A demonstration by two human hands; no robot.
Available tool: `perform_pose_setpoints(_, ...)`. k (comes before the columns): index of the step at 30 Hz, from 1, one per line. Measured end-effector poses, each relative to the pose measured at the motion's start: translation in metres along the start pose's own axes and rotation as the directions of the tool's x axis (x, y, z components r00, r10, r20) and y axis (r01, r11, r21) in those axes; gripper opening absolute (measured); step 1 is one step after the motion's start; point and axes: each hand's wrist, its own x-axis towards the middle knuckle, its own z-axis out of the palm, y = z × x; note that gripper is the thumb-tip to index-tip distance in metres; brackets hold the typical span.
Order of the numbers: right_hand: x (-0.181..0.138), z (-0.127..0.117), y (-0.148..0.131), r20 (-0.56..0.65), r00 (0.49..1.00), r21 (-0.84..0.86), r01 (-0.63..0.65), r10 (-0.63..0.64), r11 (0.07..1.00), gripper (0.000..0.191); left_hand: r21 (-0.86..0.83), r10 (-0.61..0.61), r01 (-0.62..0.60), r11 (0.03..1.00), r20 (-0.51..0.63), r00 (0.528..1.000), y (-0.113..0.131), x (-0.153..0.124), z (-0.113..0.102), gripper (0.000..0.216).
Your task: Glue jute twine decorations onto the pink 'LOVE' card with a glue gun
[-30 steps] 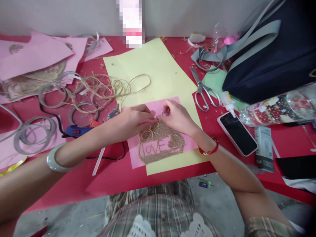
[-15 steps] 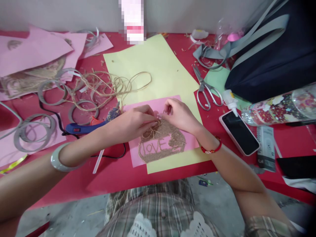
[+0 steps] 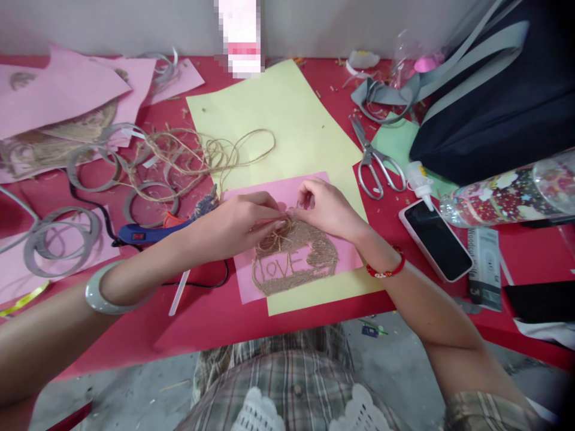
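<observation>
Working surface: red table (image 3: 202,323) under yellow paper (image 3: 278,108); pale wall behind.
Twine bow (image 3: 273,240): on pink card (image 3: 348,260), between both hands.
Left hand (image 3: 238,224): fingertips pinching bow.
Right hand (image 3: 327,209): pinching bow's top.

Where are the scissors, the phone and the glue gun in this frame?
scissors (image 3: 369,157), head view, on the pivot.
phone (image 3: 435,239), head view, middle of the dark screen.
glue gun (image 3: 144,232), head view, on the blue body.
</observation>
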Motion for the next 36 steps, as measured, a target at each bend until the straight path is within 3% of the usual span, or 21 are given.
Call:
perform_pose_setpoints(13,-0.0009,-0.0051,-0.0035,0.026,0.999,0.021,0.039,-0.040,0.999,0.021,0.008,-0.008,0.008,1.000,-0.014,1.000,-0.0023,-0.0019,0.0004,0.033)
perform_pose_setpoints(22,0.0016,-0.0092,-0.0023,0.045,0.999,0.081,-0.024,0.020,0.996,0.022,-0.007,0.027,-0.027,1.000,-0.008,1.000,-0.0034,-0.0009,0.0028,0.035)
perform_pose_setpoints(36,-0.0008,-0.0074,-0.0049,0.027,1.000,0.035,0.011,-0.012,0.999,0.018,0.034,0.019,-0.018,0.999,-0.016,1.000,-0.0063,0.0005,-0.0019,0.034)
